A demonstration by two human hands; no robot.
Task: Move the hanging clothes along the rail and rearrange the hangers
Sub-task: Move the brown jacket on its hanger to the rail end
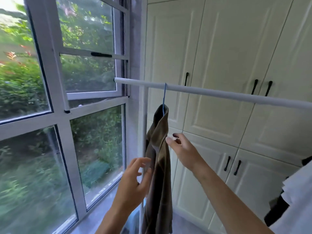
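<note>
A brown-olive cloth garment (158,166) is hung by a thin blue hanger hook (164,98) near the left end of the white tubular rail (219,94); the left hand (133,181) is held just beside the fabric, fingers spread, gripping nothing; the right hand (180,147) is seen at the garment's shoulder edge, fingers loosely parted; actual contact cannot be told; white panelled cupboard doors (228,56) stand behind.

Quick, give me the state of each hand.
Left hand: open, holding nothing, beside the brown garment.
Right hand: open, fingertips at the garment, no grip.

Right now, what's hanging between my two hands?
Head view: the brown garment on the blue hanger hangs between the left hand and right hand.
</note>
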